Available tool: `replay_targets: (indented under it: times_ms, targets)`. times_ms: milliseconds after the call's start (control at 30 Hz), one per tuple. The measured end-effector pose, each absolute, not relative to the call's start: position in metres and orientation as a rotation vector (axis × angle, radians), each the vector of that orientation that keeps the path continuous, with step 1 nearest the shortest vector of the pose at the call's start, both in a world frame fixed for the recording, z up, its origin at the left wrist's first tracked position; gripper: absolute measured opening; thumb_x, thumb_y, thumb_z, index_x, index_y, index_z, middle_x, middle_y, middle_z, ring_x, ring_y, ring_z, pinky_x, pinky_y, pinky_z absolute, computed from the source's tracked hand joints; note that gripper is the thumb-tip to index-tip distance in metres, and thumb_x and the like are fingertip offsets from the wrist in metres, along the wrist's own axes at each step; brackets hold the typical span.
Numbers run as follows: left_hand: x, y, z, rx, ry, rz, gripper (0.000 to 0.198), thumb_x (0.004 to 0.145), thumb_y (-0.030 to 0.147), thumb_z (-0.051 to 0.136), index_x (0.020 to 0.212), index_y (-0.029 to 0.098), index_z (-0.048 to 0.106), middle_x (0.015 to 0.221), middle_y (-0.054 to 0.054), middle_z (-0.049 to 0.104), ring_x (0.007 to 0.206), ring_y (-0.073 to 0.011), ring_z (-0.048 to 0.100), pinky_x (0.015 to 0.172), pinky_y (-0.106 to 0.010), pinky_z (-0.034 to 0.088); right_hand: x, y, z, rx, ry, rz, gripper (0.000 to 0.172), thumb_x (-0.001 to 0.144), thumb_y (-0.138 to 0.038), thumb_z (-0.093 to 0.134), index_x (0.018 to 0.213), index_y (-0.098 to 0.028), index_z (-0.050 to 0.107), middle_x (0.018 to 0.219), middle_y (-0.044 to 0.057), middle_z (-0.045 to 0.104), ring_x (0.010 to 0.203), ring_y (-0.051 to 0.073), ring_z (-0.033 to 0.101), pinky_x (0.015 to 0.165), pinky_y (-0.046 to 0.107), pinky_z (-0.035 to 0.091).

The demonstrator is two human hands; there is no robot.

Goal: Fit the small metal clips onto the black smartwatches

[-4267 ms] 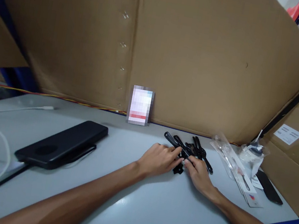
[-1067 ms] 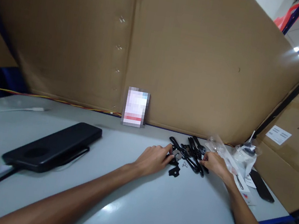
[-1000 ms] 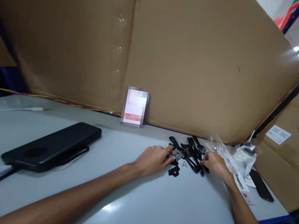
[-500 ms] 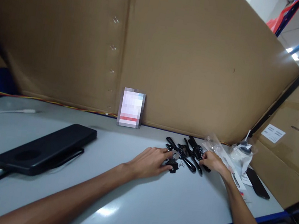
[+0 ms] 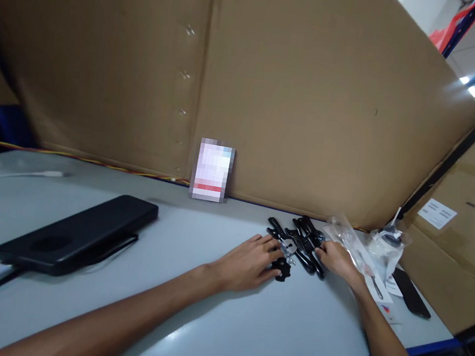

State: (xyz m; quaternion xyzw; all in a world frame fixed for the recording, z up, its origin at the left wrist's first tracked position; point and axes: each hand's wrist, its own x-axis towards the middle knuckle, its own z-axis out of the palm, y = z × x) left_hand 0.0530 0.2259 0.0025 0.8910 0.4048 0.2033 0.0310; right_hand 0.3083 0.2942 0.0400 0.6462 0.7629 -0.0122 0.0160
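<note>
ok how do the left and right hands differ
The left hand is spread, palm down; the right hand has its fingers bunched together. The left hand's thumb is at a small black part; the right hand's fingertips are at the black tools. Both are bare.

The person's left grip and right grip touch black parts

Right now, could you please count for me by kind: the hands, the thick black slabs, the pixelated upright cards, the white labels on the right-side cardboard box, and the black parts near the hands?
Hands: 2 (left hand, right hand)
Thick black slab: 1
Pixelated card: 1
White label: 1
Total: 5
The black parts overlap too much to count, so they are left out.
</note>
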Motion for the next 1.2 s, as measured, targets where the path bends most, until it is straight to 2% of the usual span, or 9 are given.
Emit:
replay_targets:
  times_ms: [300,533,667,867,1000,1067,1200]
  targets:
    - [0.054,0.225,0.004,2.781,1.279,0.569,0.031,0.100,0.036,0.053,0.123,0.020,0.065,0.122,-0.011,0.064,0.117,-0.0283,0.056,0.100,-0.045,0.045,0.312,0.294,0.038,2.045,2.383,0.029,0.020,0.094,-0.033,0.058,0.101,-0.019,0.070,0.106,0.012,0.074,0.101,0.028,0.067,0.070,0.029,0.040]
    - [0.055,0.224,0.006,2.786,1.291,0.559,0.030,0.099,0.035,0.054,0.123,0.020,0.065,0.123,-0.011,0.064,0.117,-0.0290,0.057,0.100,-0.046,0.045,0.305,0.286,0.048,2.155,2.529,0.216,0.020,0.097,-0.031,0.056,0.104,-0.019,0.071,0.107,0.012,0.074,0.097,0.025,0.067,0.072,0.029,0.039]
    - [0.055,0.223,0.008,2.793,1.285,0.559,0.029,0.099,0.035,0.055,0.122,0.020,0.065,0.123,-0.011,0.064,0.116,-0.0294,0.057,0.099,-0.046,0.045,0.294,0.276,0.048,1.941,2.806,-0.018,0.020,0.099,-0.034,0.057,0.098,-0.020,0.070,0.094,0.006,0.076,0.087,0.020,0.067,0.071,0.027,0.039]
    - [0.054,0.224,0.004,2.822,1.279,0.567,0.029,0.099,0.035,0.053,0.122,0.020,0.064,0.122,-0.011,0.064,0.115,-0.0292,0.058,0.098,-0.045,0.046,0.287,0.262,0.038,1.705,2.672,0.006,0.020,0.096,-0.035,0.061,0.100,-0.017,0.068,0.100,0.011,0.074,0.094,0.026,0.067,0.072,0.030,0.039]
    - [0.054,0.226,0.000,2.821,1.266,0.635,0.027,0.098,0.034,0.055,0.120,0.021,0.064,0.122,-0.010,0.064,0.113,-0.0289,0.058,0.096,-0.045,0.046,0.289,0.266,0.037,1.688,2.634,-0.090,0.019,0.095,-0.034,0.059,0.101,-0.018,0.068,0.097,0.009,0.074,0.091,0.024,0.066,0.072,0.029,0.039]
    - [0.054,0.227,-0.001,2.817,1.270,0.638,0.026,0.097,0.034,0.056,0.119,0.021,0.064,0.121,-0.010,0.064,0.113,-0.0291,0.058,0.096,-0.046,0.046,0.288,0.267,0.035,1.692,2.626,-0.141,0.023,0.097,-0.038,0.057,0.097,-0.018,0.070,0.096,0.008,0.074,0.090,0.024,0.067,0.072,0.029,0.040]
    - [0.054,0.226,0.001,2.826,1.276,0.597,0.029,0.097,0.033,0.057,0.122,0.019,0.063,0.125,-0.011,0.063,0.116,-0.0304,0.057,0.097,-0.048,0.046,0.280,0.265,0.031,1.685,2.632,-0.096,0.043,0.105,-0.044,0.043,0.090,-0.018,0.075,0.099,0.012,0.077,0.095,0.027,0.069,0.076,0.031,0.043]
